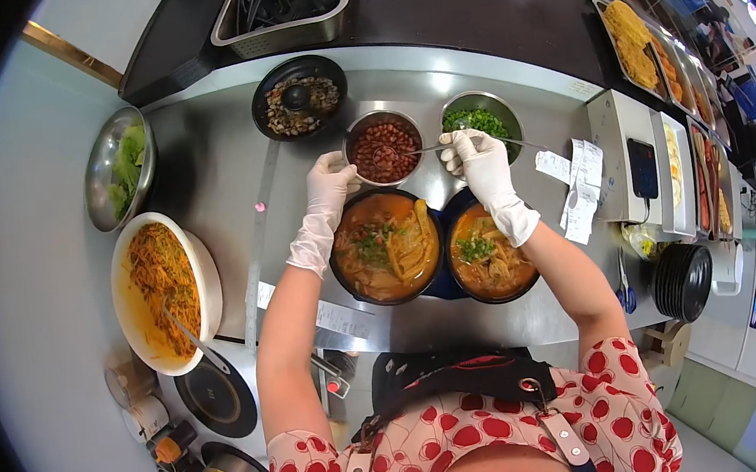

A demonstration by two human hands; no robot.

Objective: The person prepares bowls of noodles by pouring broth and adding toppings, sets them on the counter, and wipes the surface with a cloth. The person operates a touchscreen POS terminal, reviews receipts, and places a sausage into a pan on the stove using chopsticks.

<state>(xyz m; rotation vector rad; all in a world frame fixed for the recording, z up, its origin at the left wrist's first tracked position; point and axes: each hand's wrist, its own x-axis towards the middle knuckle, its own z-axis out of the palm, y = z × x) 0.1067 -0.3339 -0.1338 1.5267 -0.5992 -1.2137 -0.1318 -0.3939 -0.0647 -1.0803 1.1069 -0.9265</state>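
Steel gleams across the counter point(406, 326), and it is crowded: from where I stand, a white tub point(209, 281) of orange shreds sits at the far left, with a metal bowl point(97, 187) of green leaves just beyond it. A black dish point(260, 110) of chopped bits stands further over, near the back edge. To the right, printed receipts point(584, 179) lie in front of a pale box point(607, 157), and scissors point(624, 291) rest beside a stack of black plates point(683, 282). Another paper slip point(343, 319) lies near the left forearm. Two dark pots of noodle soup, the left pot point(394, 302) and the right pot point(497, 299), stand side by side between the arms, each topped with chopped greens. Both gloved hands reach forward past them, the right forearm slanting inward and its wrist covering part of the right pot. The left hand point(333, 190) has its fingers curled at the near left rim of the peanut bowl point(381, 117); I can't tell whether that grip is closed on the metal. The right hand point(478, 163) has its grip pinched on the spoon point(429, 149), over the near edge of the onion bowl point(474, 100). The spoon lies nearly level, its scoop end among the reddish peanuts point(381, 134), its handle running through the fingers and out to the right.
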